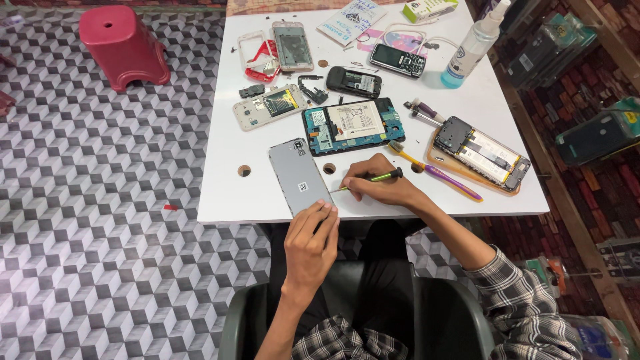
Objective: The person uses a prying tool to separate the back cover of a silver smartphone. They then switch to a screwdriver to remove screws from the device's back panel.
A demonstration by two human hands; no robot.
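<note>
fingers of the left hand curl over the near end of a flat grey rectangular phone with its plain back panel facing up, pinning it at the front edge of the white square table. the right hand is closed around a slim screwdriver with a green and black handle, pencil-style, its metal tip pointing at the phone's right long edge, at or just beside the seam; whether it actually touches is too fine to tell.

risk, as i judge it: the phone's near end overhangs the table edge above the lap, so if the left grip loosens while the tip pushes sideways, the phone could pivot or slide off. the tip could also skate across the smooth back and scratch it, or jump toward the left fingertips, which sit close to it. too steep an angle at the seam could gouge or crack the panel's edge.

the grey phone lies diagonally, camera cut-out at its far corner, a small pale square sticker near the middle, back panel seemingly seated and unmarked.

just beyond it lies an opened blue-framed tablet with a white battery showing; to the right rest a yellow and purple toothbrush and an opened dark phone on an orange tray, both well clear of the hands.
</note>
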